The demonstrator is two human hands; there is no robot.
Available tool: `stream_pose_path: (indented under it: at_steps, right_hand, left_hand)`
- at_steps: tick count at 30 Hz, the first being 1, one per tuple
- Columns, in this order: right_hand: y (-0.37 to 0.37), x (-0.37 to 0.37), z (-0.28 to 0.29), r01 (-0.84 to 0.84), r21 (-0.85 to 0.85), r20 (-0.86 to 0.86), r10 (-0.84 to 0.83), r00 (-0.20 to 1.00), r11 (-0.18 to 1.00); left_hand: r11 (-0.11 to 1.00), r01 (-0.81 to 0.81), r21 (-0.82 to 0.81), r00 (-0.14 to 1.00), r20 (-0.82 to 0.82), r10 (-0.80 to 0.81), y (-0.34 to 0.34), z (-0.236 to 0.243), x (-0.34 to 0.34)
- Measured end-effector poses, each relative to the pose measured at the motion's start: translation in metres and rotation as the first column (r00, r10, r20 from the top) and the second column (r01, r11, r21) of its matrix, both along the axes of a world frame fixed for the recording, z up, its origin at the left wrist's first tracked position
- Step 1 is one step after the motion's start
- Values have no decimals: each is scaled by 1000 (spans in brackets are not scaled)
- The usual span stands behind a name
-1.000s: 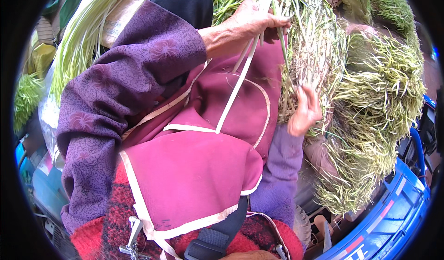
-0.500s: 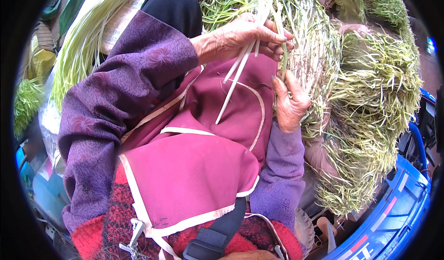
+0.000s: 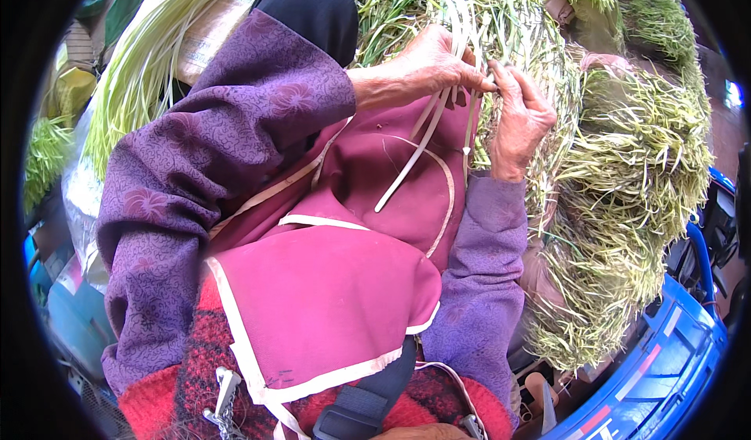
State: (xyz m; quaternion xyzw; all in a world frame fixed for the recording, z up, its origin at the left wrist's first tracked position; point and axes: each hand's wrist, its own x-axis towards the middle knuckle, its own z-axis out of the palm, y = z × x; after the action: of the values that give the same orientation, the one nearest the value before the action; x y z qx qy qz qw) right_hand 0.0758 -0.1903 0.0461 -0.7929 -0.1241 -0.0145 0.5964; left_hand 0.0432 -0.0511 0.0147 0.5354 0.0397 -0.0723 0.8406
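I hold a few pale whitish-green, slender, smooth plant stalks [image 3: 408,168] above the upper part of my maroon cloth apron with cream edging [image 3: 344,291]. My left hand [image 3: 434,58] pinches them between thumb and fingers. My right hand [image 3: 522,119] is beside it, near the apron's upper right corner, thumb and forefinger drawn together just beside the left fingertips; whether a stalk lies between them I cannot tell.

Step in hand, in my judgement: picking over the stalks singly at the fingertips. The next move appears to call for a steady left pinch and a light, exact touch from the right, since stalks this thin may bend or snap.

Condition of stalks: pale and narrow, lower ends hanging loose over the apron at uneven lengths, the longest slanting down to the left. Their upper parts run past my left fingers toward the loose heap of green leafy stalks [image 3: 544,57] beyond the apron, where single stalks are hard to distinguish. No break is visible in the hanging lengths.
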Motion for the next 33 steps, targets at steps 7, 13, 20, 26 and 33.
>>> stream_pose_path:
  at_steps: [7, 13, 20, 26, 33]
  right_hand:
    - [-124, -69, -4, 186, -519, 199, -93, 975, 834]
    - [-202, -134, -10, 408, -494, -174, -547, 819, 768]
    - [-97, -54, -7, -91, -447, 140, 170, 975, 890]
    - [-44, -29, -1, -289, -597, 373, 578, 726, 748]
    - [-177, -152, -17, -123, -765, 76, 278, 957, 632]
  left_hand:
    - [998, -53, 44, 998, -14, 54, 10, 5, 0]
    - [993, -121, -6, 986, -115, 119, 23, 10, 8]
    - [991, -112, -66, 983, -154, 101, 16, 11, 7]
    - [984, -174, -48, 974, -153, 165, 28, 4, 13]
    - [961, -265, -77, 963, -63, 260, 35, -1, 14]
